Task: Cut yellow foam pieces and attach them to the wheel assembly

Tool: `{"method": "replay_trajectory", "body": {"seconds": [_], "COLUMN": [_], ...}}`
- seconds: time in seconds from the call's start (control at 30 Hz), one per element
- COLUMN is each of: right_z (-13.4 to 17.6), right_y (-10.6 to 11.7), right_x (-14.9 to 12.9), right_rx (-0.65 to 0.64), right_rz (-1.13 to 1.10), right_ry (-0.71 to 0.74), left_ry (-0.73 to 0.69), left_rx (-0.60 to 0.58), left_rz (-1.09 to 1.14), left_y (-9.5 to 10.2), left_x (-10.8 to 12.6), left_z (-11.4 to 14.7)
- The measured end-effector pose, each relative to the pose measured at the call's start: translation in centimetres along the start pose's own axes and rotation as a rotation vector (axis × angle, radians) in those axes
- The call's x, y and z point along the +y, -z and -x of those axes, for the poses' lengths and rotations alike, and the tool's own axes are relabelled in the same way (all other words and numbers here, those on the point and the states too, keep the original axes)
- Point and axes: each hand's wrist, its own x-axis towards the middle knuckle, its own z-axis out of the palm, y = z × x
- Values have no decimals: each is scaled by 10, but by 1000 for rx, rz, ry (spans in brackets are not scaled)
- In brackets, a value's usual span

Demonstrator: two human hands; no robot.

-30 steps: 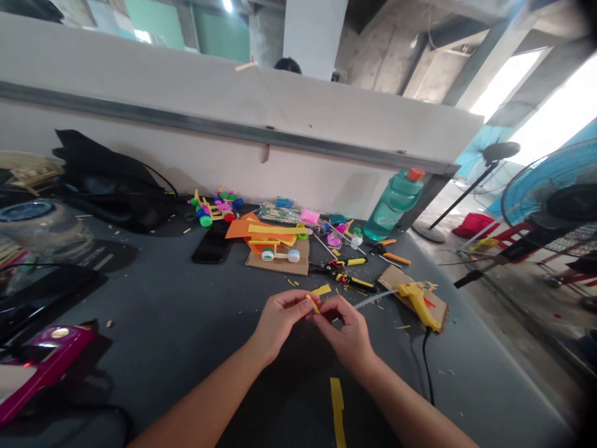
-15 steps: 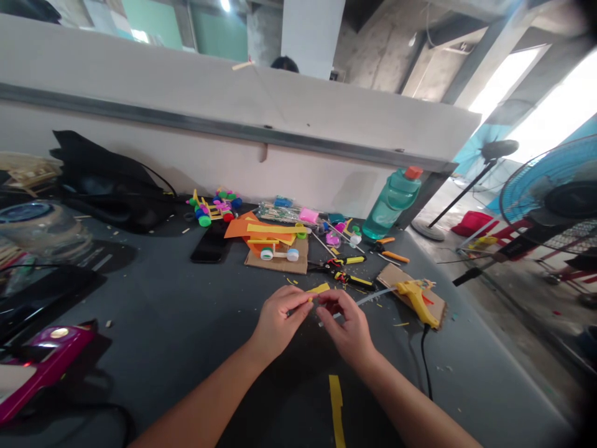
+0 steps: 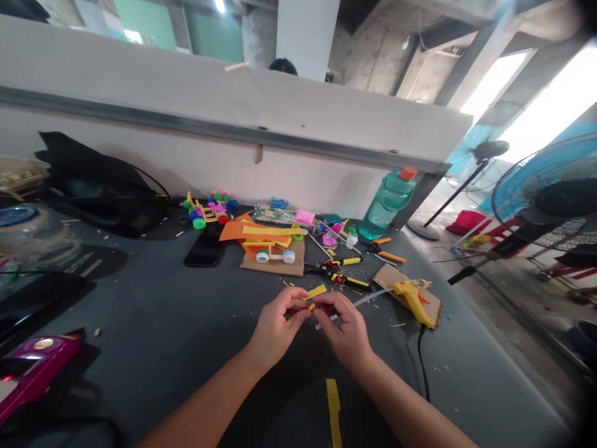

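Observation:
My left hand and my right hand meet above the dark table, fingertips pinched together. Between them is a small yellow roll of paper, mostly covered by the fingers. Just behind the fingertips a short yellow paper strip shows. A longer yellow paper strip lies nearer to me, between my forearms. Beyond my hands, a small model with bottle-cap wheels rests on a piece of cardboard, with orange paper behind it.
Pliers with yellow and black handles lie behind my hands. To the right is a yellow glue gun on cardboard. A green bottle stands at the back. A black phone and colourful small models lie left of centre.
My right fingertips have closed in beside the left ones on the small yellow roll; before, a gap stood between the hands. The whole view has shifted slightly left.

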Motion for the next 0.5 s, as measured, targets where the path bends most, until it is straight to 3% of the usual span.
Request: {"method": "replay_trajectory", "body": {"seconds": [0.5], "right_z": [-1], "right_y": [4], "right_x": [-7], "right_rx": [29], "right_rz": [-17], "right_ry": [35], "left_ry": [-137], "left_rx": [-6], "left_rz": [-194], "left_y": [0], "left_x": [0], "left_z": [0]}}
